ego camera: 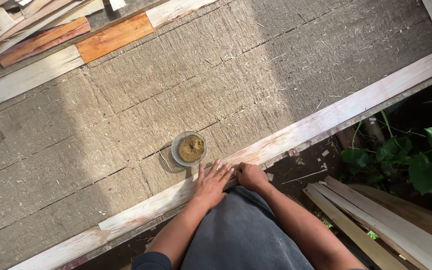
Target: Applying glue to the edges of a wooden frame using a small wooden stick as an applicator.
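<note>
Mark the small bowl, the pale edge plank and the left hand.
small bowl [189, 148], head view, on the brownish paste inside it.
pale edge plank [326, 119], head view, on its bare top face.
left hand [211, 182], head view, on the back of the hand.

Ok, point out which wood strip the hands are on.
The long pale strip along the near table edge, beside the bowl. The left hand and right hand rest on it; the other strips lie untouched elsewhere.

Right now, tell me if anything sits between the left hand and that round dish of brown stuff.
Nothing visible does. The left hand lies flat on the pale wooden strip, fingers pointing toward the dish just beyond; only bare board and wood slivers lie between. The right hand grips the strip's edge beside it.
</note>
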